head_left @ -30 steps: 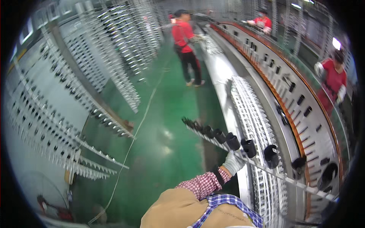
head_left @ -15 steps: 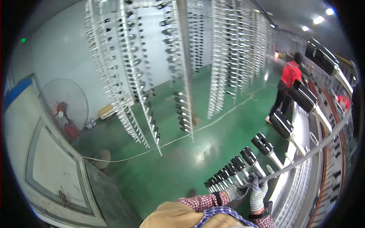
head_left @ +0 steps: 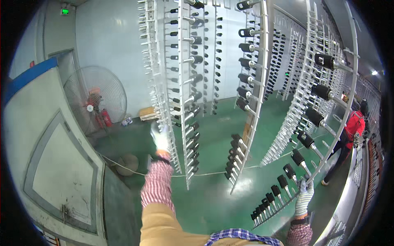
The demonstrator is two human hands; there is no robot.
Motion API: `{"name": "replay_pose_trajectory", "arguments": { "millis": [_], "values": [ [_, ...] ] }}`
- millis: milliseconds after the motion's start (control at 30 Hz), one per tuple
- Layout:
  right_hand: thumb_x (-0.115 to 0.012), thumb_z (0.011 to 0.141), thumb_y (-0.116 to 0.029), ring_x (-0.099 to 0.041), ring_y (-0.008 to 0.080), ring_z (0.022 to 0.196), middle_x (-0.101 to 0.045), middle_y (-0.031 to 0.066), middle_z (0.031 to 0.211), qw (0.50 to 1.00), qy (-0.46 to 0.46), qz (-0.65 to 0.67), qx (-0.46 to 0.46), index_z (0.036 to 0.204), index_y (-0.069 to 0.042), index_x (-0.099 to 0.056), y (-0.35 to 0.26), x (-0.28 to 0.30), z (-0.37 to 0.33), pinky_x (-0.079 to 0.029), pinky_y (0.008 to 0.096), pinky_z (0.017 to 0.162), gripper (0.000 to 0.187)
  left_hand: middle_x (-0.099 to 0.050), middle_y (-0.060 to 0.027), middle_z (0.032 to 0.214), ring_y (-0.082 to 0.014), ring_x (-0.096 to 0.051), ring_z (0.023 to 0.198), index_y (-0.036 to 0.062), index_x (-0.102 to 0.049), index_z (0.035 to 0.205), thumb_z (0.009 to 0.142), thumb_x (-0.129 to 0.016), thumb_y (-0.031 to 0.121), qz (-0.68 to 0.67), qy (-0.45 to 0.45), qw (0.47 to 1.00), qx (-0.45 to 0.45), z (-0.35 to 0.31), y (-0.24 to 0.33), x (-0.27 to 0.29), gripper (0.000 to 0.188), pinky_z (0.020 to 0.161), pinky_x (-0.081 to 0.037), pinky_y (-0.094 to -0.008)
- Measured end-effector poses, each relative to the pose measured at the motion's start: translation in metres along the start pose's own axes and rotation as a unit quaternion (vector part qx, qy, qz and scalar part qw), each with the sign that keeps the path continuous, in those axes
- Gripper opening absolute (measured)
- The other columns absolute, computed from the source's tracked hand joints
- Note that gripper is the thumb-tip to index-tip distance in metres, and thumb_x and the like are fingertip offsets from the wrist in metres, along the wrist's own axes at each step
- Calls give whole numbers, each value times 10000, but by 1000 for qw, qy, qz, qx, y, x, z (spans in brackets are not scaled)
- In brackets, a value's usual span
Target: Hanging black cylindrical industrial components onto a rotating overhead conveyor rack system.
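In a striped glove, my right hand (head_left: 303, 198) is closed around a long pale metal rack bar (head_left: 354, 76). Black cylindrical parts (head_left: 321, 92) sit on pegs all along this bar, which slants from upper right to low centre. Stretched forward at the left, my gloved left hand (head_left: 161, 138) is beside a hanging rack with bare pegs (head_left: 154, 69). Motion smears its fingers, and whether it touches that rack cannot be seen. Just right of it hangs a rack (head_left: 184, 102) carrying more black parts.
Another loaded rack (head_left: 257, 98) hangs at centre, with several more behind it. A large wire fan (head_left: 95, 100) stands at left beyond a pale door panel (head_left: 61, 168). A cable (head_left: 213, 174) crosses the green floor. At right, a person in red (head_left: 355, 125) stands beside a conveyor line.
My left hand has left the held bar and reached out to the far left. My right hand keeps its hold on the bar. The view has turned left, toward the hanging racks.
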State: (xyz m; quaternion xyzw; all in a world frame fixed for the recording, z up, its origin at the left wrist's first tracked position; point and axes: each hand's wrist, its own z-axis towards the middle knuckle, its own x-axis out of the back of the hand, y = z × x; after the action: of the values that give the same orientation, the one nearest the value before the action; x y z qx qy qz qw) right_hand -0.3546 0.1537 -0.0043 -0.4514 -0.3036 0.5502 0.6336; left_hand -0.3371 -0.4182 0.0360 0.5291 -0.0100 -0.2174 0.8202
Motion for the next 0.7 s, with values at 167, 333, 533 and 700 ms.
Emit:
{"name": "replay_pose_trajectory", "arguments": {
  "millis": [167,333,533,700],
  "values": [
    [-550,828,-156,-510,97,719,-512,-2,829,997,-62,21,-44,1064,-24,-500,22,-30,41,-443,226,665,274,-459,-163,1157,-229,-475,1010,114,-308,1289,606,-745,254,363,-39,931,-15,174,-70,-20,822,794,-434,-385],
    [-550,816,-112,-493,81,670,-528,4,792,997,-25,2,-69,1043,-14,-507,44,-26,77,-428,216,613,251,-514,-129,1051,-216,-509,891,2,-474,1070,809,-524,301,258,-49,962,71,159,-73,-86,401,693,-434,-347],
    [-530,822,-109,-491,87,635,-524,12,751,996,-52,47,-57,1025,3,-503,37,-37,91,-423,219,570,233,-511,-37,637,-166,-434,514,64,-566,887,826,-479,263,-121,-84,949,280,166,-149,-71,226,482,-383,-321],
    [-550,798,-71,-507,89,661,-538,19,789,995,-65,38,-67,997,2,-507,23,-19,76,-456,234,594,217,-533,-58,624,-168,-479,551,80,-576,781,798,-476,197,146,-136,959,201,127,-121,-77,155,527,-409,-328]
  ]
}}
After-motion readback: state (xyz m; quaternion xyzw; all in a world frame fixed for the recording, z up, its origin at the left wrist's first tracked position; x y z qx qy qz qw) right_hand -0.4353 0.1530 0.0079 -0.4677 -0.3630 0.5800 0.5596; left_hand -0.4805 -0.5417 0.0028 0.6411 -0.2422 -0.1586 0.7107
